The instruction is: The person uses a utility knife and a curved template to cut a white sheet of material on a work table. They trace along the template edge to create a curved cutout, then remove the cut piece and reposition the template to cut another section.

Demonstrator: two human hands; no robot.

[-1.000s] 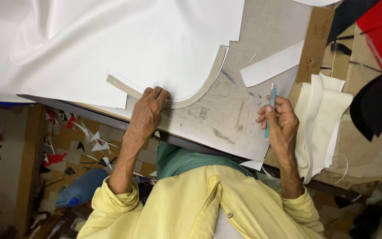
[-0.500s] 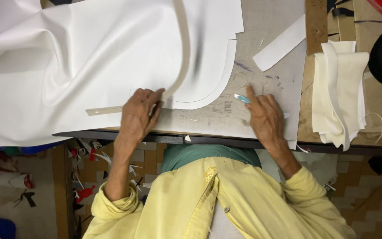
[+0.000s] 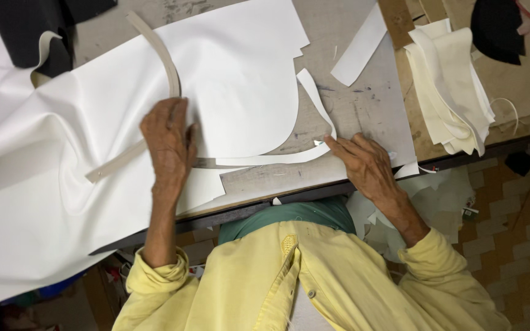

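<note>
White sheet material [image 3: 234, 79] lies spread across the grey worktable [image 3: 363, 104], its right edge cut to a curve, with a narrow white offcut strip [image 3: 314, 116] following that curve and ending near the table's front edge. The left hand [image 3: 168, 142] lies flat, palm down, on the sheet, pinning a long curved beige template strip [image 3: 154, 49] that arcs away beneath it. The right hand [image 3: 363, 160] rests on the table at the strip's lower tip, fingers extended; something small and metallic [image 3: 319, 143] shows at its fingertips, but whether it is gripped cannot be told. Farther right sits a stack of cream fabric pieces [image 3: 449, 92].
</note>
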